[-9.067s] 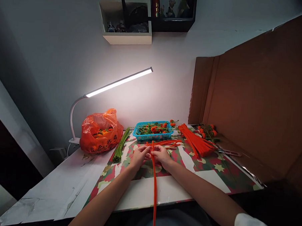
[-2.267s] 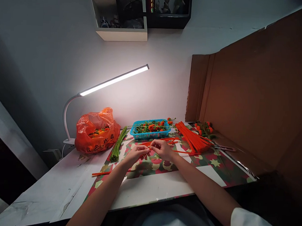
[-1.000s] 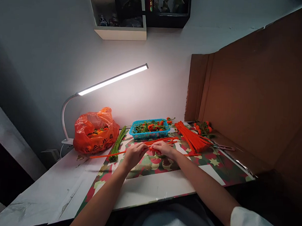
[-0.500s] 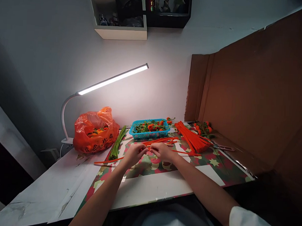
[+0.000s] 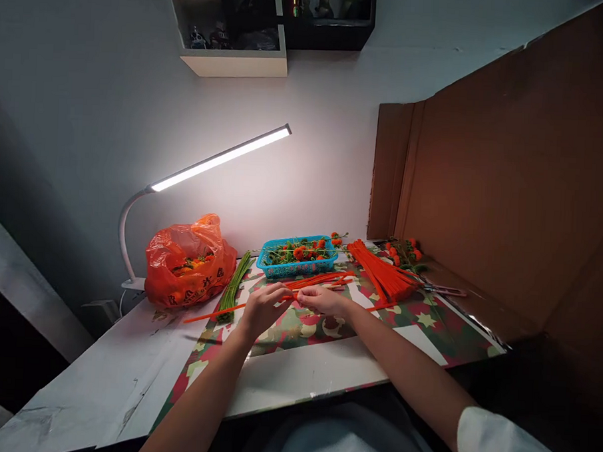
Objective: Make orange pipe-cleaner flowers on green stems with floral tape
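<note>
My left hand (image 5: 264, 309) is closed with thumb and fingertips pinched on an orange pipe cleaner (image 5: 212, 314). One end of it sticks out to the left, passing over a bundle of green pipe cleaners (image 5: 235, 290). Facing it, my right hand (image 5: 325, 302) pinches at the same spot, its fingertips almost touching the left ones. A bit of orange shows between them, but the fingers hide its shape. Just behind the hands lie several loose orange pipe cleaners (image 5: 324, 279). Another orange length shows beyond my right wrist; whether it joins the held one I cannot tell.
A teal basket (image 5: 279, 272) holds orange flowers with green stems. Right of it lie a thick orange pipe cleaner bundle (image 5: 382, 276), more flowers (image 5: 405, 252) and a pink-handled tool (image 5: 451, 291). At left stand an orange plastic bag (image 5: 183, 287) and a lit lamp (image 5: 219, 157). Cardboard (image 5: 493, 194) walls the right.
Earlier the orange pipe cleaner hung down toward my body; now it runs sideways to the left. Over the last second its left end dipped and rose again, while both hands stayed together.
</note>
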Available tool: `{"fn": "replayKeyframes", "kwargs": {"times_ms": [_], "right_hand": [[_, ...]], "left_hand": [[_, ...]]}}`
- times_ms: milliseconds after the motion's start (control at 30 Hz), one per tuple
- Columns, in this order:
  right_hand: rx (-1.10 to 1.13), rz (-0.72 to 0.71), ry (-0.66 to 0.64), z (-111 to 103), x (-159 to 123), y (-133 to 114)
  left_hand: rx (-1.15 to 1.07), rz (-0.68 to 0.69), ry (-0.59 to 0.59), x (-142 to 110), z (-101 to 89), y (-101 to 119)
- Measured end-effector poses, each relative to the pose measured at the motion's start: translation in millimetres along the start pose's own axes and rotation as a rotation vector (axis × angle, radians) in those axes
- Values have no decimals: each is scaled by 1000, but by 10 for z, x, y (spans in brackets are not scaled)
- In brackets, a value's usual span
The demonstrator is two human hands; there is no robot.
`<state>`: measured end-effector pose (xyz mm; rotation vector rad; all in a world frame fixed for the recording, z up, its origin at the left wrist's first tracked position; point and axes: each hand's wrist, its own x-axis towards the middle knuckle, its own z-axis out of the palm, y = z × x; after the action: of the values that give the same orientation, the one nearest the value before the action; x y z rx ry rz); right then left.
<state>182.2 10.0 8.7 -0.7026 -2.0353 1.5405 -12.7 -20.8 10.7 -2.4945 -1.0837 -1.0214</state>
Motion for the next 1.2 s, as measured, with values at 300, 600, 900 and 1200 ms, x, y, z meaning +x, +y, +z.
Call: {"fn": "replayKeyframes", "kwargs": {"times_ms": [300, 600, 900, 1200], "right_hand": [[189, 45, -150, -39, -16, 6], [-162, -78, 53, 7, 21, 66], [-844, -329, 229, 66, 43, 139], [-83, -67, 101, -15, 66, 126]], "left_hand": [[158, 122, -20, -19, 9, -39], [22, 49, -100, -28, 26, -99], [-479, -364, -355, 4, 57, -142], [-162, -100, -95, -3, 6, -86]]}}
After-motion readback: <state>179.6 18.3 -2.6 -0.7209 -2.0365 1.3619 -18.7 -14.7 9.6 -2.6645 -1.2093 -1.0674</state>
